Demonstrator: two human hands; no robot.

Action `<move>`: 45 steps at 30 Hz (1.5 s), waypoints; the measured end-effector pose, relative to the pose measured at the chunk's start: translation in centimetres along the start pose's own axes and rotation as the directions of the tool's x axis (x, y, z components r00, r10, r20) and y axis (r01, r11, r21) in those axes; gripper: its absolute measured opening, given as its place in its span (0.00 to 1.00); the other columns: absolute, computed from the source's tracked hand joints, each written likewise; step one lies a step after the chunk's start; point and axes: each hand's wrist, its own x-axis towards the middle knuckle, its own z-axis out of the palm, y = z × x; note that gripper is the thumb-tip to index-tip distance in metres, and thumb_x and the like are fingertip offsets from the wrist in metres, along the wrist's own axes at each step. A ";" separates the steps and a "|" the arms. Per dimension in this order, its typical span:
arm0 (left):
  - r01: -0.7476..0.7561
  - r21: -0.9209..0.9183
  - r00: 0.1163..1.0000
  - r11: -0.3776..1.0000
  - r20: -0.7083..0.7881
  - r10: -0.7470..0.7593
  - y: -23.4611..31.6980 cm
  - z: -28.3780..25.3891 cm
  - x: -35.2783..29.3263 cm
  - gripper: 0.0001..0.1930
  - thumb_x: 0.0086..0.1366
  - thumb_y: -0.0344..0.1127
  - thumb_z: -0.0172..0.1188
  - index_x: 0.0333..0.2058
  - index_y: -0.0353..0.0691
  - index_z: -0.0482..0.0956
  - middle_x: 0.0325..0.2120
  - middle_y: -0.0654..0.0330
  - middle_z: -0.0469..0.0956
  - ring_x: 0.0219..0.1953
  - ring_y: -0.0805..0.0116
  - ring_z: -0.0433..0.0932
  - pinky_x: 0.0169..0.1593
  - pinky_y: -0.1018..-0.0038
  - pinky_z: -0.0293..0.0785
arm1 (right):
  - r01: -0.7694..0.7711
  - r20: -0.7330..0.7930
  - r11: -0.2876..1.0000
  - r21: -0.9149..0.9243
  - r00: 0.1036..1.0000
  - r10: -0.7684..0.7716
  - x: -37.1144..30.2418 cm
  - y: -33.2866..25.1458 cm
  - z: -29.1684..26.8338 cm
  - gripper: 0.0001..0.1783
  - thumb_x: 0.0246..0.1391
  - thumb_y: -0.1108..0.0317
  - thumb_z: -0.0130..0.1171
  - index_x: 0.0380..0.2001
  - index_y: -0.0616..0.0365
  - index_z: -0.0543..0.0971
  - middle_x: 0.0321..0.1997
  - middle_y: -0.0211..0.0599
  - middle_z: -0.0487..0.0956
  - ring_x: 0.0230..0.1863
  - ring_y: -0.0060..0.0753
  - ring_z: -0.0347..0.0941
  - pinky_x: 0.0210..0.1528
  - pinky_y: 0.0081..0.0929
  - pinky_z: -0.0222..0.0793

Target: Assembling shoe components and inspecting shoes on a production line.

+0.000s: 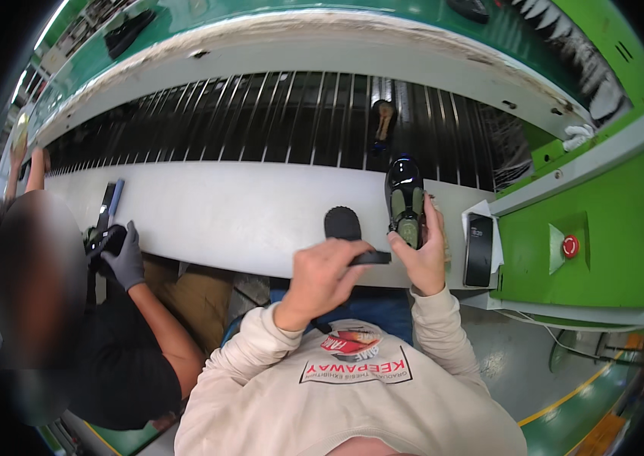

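My right hand (424,254) is closed around the near end of a glossy black shoe (404,178), its sole side up and showing green patches. My left hand (322,277) is closed on a black shoe sole (371,258), held edge-on close to the near edge of the white worktop (253,213). Beyond those fingers shows a rounded black piece with a notched rim (342,223). Whether it belongs to the same sole, I cannot tell, since my left hand covers where they meet.
A roller conveyor (261,129) runs behind the worktop, carrying another black shoe (382,125). To my right are a phone (478,247) on white paper and a green machine with a red button (570,246). A co-worker's gloved hand (128,262) holds a dark shoe at left.
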 end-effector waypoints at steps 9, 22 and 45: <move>0.058 -0.222 0.950 0.973 -0.288 -0.123 -1.8 -0.3 5.5 0.11 0.71 0.32 0.70 0.46 0.30 0.85 0.30 0.46 0.88 0.33 0.64 0.91 0.37 0.71 0.82 | 0.196 0.100 0.747 -0.635 0.980 -0.172 0.1 0.5 -0.8 0.39 0.59 0.60 0.70 0.70 0.68 0.73 0.58 0.57 0.79 0.59 0.64 0.74 0.66 0.53 0.68; 0.032 -0.458 0.964 0.888 -0.221 -0.148 4.5 -1.9 6.8 0.14 0.70 0.27 0.72 0.52 0.32 0.86 0.38 0.56 0.90 0.40 0.73 0.88 0.42 0.77 0.83 | 0.307 -0.012 0.932 0.192 0.950 -0.311 0.8 -11.6 1.2 0.25 0.64 0.72 0.74 0.62 0.61 0.77 0.52 0.38 0.83 0.50 0.24 0.79 0.55 0.25 0.75; 0.399 -0.711 0.845 0.579 0.040 -0.533 -11.6 1.4 7.5 0.17 0.75 0.41 0.71 0.51 0.32 0.87 0.39 0.62 0.89 0.41 0.76 0.85 0.48 0.80 0.80 | 0.120 0.137 0.700 -0.704 0.990 -0.033 1.9 0.6 -2.7 0.45 0.62 0.41 0.68 0.69 0.68 0.76 0.67 0.71 0.77 0.70 0.68 0.74 0.71 0.49 0.71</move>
